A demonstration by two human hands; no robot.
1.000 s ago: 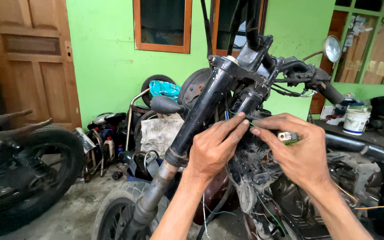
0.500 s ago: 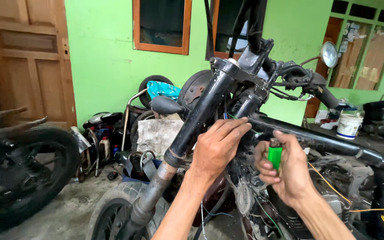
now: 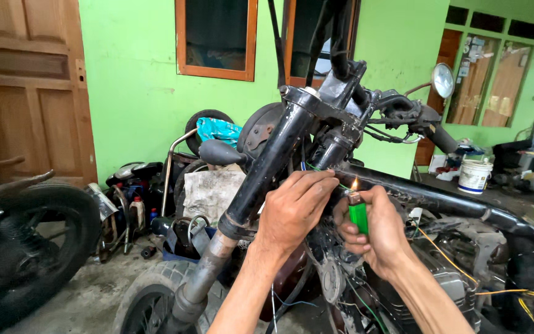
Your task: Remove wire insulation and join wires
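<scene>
A stripped black motorcycle stands before me, its front fork (image 3: pixel 261 173) slanting down to the front tyre (image 3: pixel 149 297) and its frame tube (image 3: pixel 440 199) running right. My left hand (image 3: pixel 295 210) pinches a thin wire near the steering head, fingertips at the frame tube. My right hand (image 3: pixel 375 229) grips a green lighter (image 3: pixel 358 213) upright, with a small flame burning just under those fingertips. Loose yellow, blue and green wires hang below the frame.
Another motorcycle's tyre (image 3: pixel 26 247) sits at the left. Bottles, a spare wheel and clutter (image 3: pixel 156 204) pile against the green wall. A white bucket (image 3: pixel 474 176) stands at the right near the handlebar and round mirror (image 3: pixel 443 80). A wooden door (image 3: pixel 26 86) is at far left.
My right hand turned the green lighter upright and brought it up beside my left fingertips; the lighter now burns. My left hand stayed on the wire.
</scene>
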